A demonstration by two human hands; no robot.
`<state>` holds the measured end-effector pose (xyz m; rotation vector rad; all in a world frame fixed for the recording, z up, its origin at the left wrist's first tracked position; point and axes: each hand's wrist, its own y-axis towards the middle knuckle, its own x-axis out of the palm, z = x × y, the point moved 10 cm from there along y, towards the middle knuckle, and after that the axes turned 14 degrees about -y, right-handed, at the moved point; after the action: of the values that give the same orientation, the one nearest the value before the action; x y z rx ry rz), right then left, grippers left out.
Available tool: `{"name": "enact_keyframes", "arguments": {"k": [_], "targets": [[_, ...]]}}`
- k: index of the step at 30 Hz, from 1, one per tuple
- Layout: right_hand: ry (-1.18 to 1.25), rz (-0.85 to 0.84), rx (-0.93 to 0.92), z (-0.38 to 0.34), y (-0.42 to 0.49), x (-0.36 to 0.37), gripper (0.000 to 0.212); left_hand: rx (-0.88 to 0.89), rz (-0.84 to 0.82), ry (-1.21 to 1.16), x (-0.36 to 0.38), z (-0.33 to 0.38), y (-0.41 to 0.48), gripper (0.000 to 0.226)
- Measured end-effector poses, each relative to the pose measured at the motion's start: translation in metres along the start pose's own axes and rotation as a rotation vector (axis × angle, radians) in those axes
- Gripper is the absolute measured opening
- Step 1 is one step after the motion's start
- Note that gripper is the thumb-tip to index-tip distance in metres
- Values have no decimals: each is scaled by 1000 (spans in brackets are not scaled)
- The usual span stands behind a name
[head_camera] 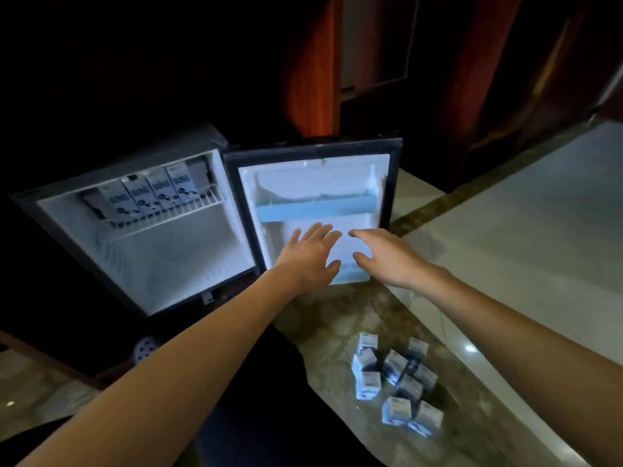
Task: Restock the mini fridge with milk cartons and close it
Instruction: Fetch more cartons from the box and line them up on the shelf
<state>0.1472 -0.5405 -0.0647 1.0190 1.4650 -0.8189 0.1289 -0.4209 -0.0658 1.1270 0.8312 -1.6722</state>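
Centrally, the left hand (310, 254) and right hand (384, 257) lie side by side before the inner face of the open door (317, 176) of the mini fridge (175, 264), fingers straight and spread, holding nothing; contact with the door cannot be told. Just above both hands runs a blue door shelf (313, 208). Up and left of the left hand, shelved milk cartons (151, 193) stand in a row on the wire shelf (188, 214). Below the right hand, well apart, loose milk cartons (394, 379) cluster on the floor (505, 230)
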Motion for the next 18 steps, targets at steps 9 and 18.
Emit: {"name": "enact_keyframes", "arguments": {"k": [9, 18], "targets": [[93, -64, 101, 41, -41, 38, 51, 59, -42, 42, 42, 31, 13, 62], [64, -3, -115, -48, -3, -11, 53, -66, 113, 98, -52, -25, -53, 62]]}}
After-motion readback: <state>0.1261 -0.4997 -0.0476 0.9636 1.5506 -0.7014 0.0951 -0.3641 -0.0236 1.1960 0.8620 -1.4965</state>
